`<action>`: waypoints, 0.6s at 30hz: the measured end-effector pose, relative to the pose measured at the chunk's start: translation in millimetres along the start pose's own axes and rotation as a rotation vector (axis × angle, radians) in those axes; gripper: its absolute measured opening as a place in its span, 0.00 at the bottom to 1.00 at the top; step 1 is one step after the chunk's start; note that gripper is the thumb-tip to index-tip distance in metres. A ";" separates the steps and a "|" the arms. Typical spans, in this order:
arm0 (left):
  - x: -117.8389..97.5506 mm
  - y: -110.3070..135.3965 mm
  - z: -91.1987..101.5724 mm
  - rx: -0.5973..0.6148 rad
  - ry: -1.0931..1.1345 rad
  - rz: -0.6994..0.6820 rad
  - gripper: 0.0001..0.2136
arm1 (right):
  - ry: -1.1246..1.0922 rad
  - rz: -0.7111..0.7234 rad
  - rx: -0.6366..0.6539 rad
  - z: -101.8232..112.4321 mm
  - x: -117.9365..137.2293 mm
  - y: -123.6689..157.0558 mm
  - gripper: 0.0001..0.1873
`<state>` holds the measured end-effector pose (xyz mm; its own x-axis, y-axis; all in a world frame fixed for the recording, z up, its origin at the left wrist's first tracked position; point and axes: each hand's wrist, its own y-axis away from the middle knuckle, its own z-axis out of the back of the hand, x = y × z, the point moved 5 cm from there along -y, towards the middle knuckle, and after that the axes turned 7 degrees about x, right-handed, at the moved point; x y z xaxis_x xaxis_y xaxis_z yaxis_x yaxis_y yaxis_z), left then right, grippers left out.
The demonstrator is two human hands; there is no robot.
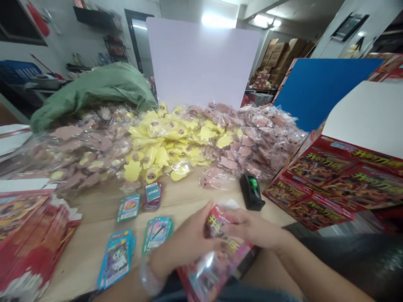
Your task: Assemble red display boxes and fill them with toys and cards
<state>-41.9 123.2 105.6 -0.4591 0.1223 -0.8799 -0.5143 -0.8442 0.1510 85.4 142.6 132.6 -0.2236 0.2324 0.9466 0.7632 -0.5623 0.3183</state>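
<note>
A glossy red printed box (208,268) with yellow lettering is tilted in front of me at the near edge of the table. My left hand (192,237) is closed on its left side, thumb lying across the front. My right hand (252,228) grips the upper right part, fingers over the printed face; a whitish piece shows behind them at the top end. Motion blurs both hands a little. Left of them lie small piles of printed cards: a green-edged pile (157,234), a blue pile (116,260), another green pile (128,208) and a purplish pile (152,196).
A black tape dispenser (252,192) stands beyond my right hand. Clear-wrapped yellow figures (163,155) and pinkish ones (261,142) are heaped across the back, beside a green sack (97,88). Red cartons (333,180) stand right; flat red cartons (34,239) are stacked left.
</note>
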 end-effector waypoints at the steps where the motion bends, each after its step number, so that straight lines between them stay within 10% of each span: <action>1: -0.9 10.2 -7.0 0.093 0.169 -0.013 0.36 | 0.060 0.007 -0.029 -1.0 -0.8 9.1 0.14; 6: 6.7 46.6 -38.2 -0.024 0.604 -0.117 0.35 | 0.050 0.240 -1.011 11.7 -28.1 76.7 0.17; 12: 4.9 52.7 -62.3 -0.063 0.139 -0.202 0.30 | -0.581 0.060 -0.443 -47.7 -67.0 82.5 0.34; 18: 11.8 38.0 -79.3 -0.029 0.147 0.112 0.13 | -0.773 -0.032 -0.397 -44.6 -90.1 71.2 0.21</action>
<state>-9.4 51.2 65.3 -0.4004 -0.0497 -0.9150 -0.4435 -0.8633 0.2409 132.8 46.2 72.3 0.3426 0.6458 0.6824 0.4638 -0.7479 0.4749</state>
